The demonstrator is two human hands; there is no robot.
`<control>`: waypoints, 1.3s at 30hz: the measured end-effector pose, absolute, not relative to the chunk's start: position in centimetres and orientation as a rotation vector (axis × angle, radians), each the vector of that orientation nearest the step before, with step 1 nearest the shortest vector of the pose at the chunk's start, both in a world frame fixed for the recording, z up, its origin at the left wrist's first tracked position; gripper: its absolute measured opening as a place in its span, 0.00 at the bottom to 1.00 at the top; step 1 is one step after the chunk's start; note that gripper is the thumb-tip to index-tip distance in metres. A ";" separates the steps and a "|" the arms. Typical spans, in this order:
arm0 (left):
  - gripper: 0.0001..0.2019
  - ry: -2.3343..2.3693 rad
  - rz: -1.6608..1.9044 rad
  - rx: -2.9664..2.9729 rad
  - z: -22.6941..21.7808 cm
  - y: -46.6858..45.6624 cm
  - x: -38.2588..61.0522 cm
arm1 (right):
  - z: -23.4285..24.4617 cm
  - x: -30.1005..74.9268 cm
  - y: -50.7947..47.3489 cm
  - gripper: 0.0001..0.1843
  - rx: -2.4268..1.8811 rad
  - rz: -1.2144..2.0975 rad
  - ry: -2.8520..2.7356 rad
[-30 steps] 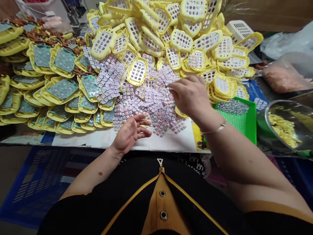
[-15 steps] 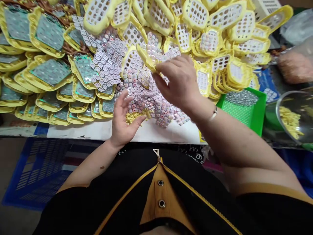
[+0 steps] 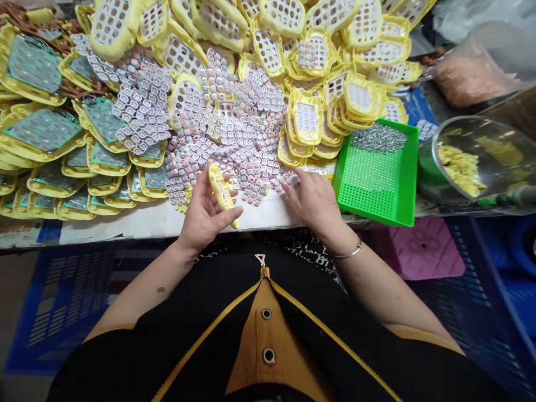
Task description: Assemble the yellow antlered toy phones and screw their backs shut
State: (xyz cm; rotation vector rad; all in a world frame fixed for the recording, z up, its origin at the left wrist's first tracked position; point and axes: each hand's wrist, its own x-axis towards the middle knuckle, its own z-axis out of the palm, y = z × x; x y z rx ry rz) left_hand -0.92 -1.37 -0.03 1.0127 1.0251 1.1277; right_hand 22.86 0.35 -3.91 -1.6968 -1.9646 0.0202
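Note:
My left hand [image 3: 201,215] grips a yellow plastic casing [image 3: 223,195], held edge-on above the front of the table, thumb on its lower end. At the right edge of the heap of button keypads [image 3: 247,134], my right hand [image 3: 316,201] has its fingers curled down around a small keypad piece [image 3: 292,181]; the fingertips are partly hidden. The keypads are pale sheets of small, joined buttons with coloured marks. Small yellow pieces [image 3: 186,196] lie beside my left hand, partly covered by it.
Yellow casings with green circuit boards [image 3: 42,131] are stacked at left. Yellow casings with white perforated fronts [image 3: 282,17] pile up behind and at right. A green basket [image 3: 377,192] holds silvery bits. Beside it stands a clear tub [image 3: 438,131] with yellow pieces.
The yellow casing has passed from my right hand to my left. My right hand has come down to the keypad heap's right edge. The view has shifted right.

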 end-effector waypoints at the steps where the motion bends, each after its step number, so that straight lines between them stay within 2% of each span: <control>1: 0.47 1.013 1.116 1.006 -0.2 -1.4 -0.9 | -4.6 23.1 0.4 0.24 -1.754 -0.030 -2.004; 5: 0.45 0.930 1.058 0.938 -0.4 -1.5 -0.4 | -5.6 23.4 0.1 0.26 -1.773 -0.051 -1.935; 9: 0.43 0.826 0.955 0.770 -0.4 -1.8 -0.2 | -4.1 23.7 -0.5 0.10 -1.565 0.272 -1.699; 12: 0.43 0.758 0.930 0.668 -0.7 -1.9 -0.1 | -2.0 22.8 -1.3 0.06 -1.324 0.397 -1.651; 16: 0.45 0.711 0.900 0.613 -1.0 -2.0 0.2 | -0.4 20.1 -2.0 0.16 -0.949 0.312 -1.880; 20: 0.45 0.711 0.898 0.641 -1.3 -2.2 0.0 | -0.9 18.1 -1.8 0.18 -0.743 0.126 -2.031; 25: 0.45 0.762 0.906 0.638 -1.6 -2.3 -0.5 | -1.3 17.6 -1.5 0.22 -0.662 0.203 -2.118; 30: 0.45 0.748 0.922 0.632 -1.3 -2.3 -0.8 | -0.7 17.7 -1.5 0.23 -0.623 0.151 -2.216; 34: 0.44 0.772 0.918 0.645 -1.2 -2.4 -1.1 | -0.4 17.6 -1.7 0.18 -0.634 0.164 -2.326; 39: 0.50 0.767 0.933 0.626 -1.1 -2.3 -1.3 | -0.2 17.2 -2.2 0.34 -0.600 0.122 -2.416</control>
